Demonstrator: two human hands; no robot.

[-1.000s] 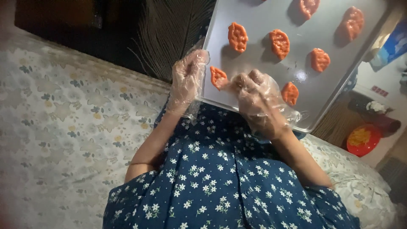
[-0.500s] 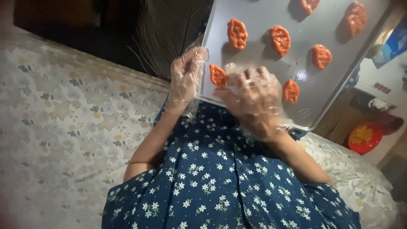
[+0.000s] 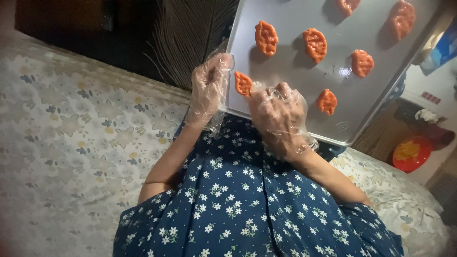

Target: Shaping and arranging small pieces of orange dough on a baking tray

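A silver baking tray (image 3: 295, 62) rests in front of me and carries several orange, leaf-shaped dough pieces. Both my hands wear clear plastic gloves. My left hand (image 3: 209, 90) lies with fingers spread against the tray's near left edge. Just right of it, the nearest orange piece (image 3: 243, 83) sits at the tray's corner. My right hand (image 3: 278, 119) hovers over the tray's near edge with fingers bent and fingertips right beside that piece. Whether they pinch it is hidden by the glove. Other pieces (image 3: 266, 38) (image 3: 327, 101) lie farther in.
My blue dress with white flowers (image 3: 247, 209) fills the bottom. A pale floral cloth (image 3: 71, 133) covers the surface to the left. A red round object (image 3: 412, 153) lies at the right, with dark furniture behind the tray.
My right hand has slid left along the tray's near edge toward the corner piece. My left hand has stayed at the tray's edge.
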